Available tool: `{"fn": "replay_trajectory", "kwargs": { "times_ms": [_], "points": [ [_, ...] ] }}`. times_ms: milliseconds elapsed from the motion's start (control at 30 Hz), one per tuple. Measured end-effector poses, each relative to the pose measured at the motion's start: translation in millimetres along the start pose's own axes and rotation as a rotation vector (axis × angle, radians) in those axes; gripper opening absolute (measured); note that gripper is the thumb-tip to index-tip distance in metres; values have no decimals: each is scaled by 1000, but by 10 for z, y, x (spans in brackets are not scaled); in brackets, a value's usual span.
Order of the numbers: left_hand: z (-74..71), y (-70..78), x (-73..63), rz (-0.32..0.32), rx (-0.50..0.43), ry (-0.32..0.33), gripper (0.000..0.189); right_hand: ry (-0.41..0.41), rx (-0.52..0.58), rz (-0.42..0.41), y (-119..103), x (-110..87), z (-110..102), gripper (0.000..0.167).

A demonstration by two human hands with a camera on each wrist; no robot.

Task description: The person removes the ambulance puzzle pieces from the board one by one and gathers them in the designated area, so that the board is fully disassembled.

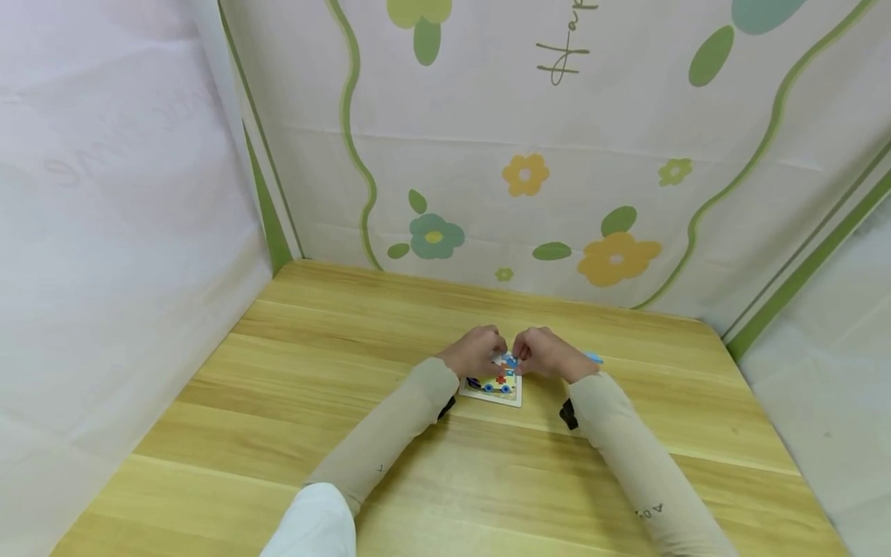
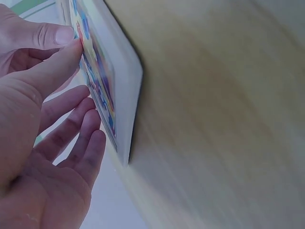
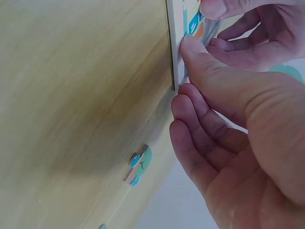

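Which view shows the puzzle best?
Head: it shows the puzzle from above, though left hand and right hand hide parts. Left wrist shows it steeply slanted and cut off; right wrist, only a narrow strip.

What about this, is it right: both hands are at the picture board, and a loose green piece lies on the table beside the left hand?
Wrong hand: the loose green piece lies on the table beside the right hand, as the right wrist view shows.

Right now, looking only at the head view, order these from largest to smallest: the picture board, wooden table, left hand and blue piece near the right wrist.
1. Wooden table
2. Left hand and picture board: too alike to rank, board partly covered
3. Blue piece
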State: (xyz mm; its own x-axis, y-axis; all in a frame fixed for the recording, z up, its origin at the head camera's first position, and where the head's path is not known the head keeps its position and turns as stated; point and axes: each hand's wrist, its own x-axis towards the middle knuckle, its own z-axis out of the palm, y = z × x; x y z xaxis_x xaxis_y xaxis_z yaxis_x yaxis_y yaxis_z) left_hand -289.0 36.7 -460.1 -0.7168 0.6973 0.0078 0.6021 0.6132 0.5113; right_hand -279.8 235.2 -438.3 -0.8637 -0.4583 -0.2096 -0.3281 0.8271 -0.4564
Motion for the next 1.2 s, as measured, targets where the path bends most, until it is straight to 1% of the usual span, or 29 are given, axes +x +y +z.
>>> {"fn": "replay_trajectory", "kwargs": {
  "times_ms": [167,333,467,600,700,833,1000,1200],
  "points": [
    [7,5,2,-10,-15,5,38,22,16,11,20,-13,-6,14],
    [9,5,3,-11,-22,18,34,92,65,14,49,-34,12,1],
    [7,8,1,3,-21,21,31,144,114,22,77,-46,32,8],
    [10,7,1,7,-16,18,33,160,174,8,107,-63,31,7],
    [12,5,2,-3,-19,12,35,166,213,7,134,-89,14,5],
    [10,11,8,-25,-10,-3,39,174,245,4,182,-155,-41,6],
    [11,20,9,-47,21,-12,43,193,255,8,314,-270,-157,8],
    [10,34,-4,-69,23,-8,45,197,232,50,595,-476,-337,11]
  ]
}}
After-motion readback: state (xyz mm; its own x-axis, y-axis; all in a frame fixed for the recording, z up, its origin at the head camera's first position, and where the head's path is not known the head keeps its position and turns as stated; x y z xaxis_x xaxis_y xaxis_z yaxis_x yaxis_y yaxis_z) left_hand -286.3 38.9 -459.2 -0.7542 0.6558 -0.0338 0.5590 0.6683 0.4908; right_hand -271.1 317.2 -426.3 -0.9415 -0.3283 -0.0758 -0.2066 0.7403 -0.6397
